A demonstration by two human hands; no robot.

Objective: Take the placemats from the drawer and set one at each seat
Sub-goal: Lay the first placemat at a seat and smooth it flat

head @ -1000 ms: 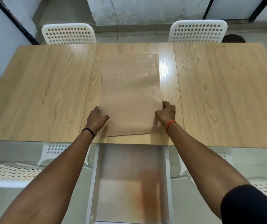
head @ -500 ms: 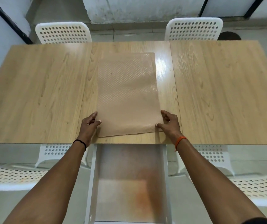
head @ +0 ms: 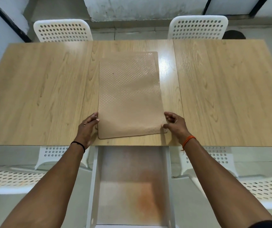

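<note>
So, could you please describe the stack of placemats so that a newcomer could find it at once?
Start at the long wooden table with white perforated chairs around it. On its middle panel, just above the open white drawer, lies the stack of placemats, both hands pinching its near corners. It is the only thing on the tabletop: tan, rectangular, dot-embossed.

placemats (head: 129,96) tan w/ dotted texture | table (head: 39,96) light wood grain | chairs (head: 62,30) white, perforated | drawer (head: 132,186) white, orange stain | wristbands: black (head: 78,143), orange (head: 188,140)
</note>
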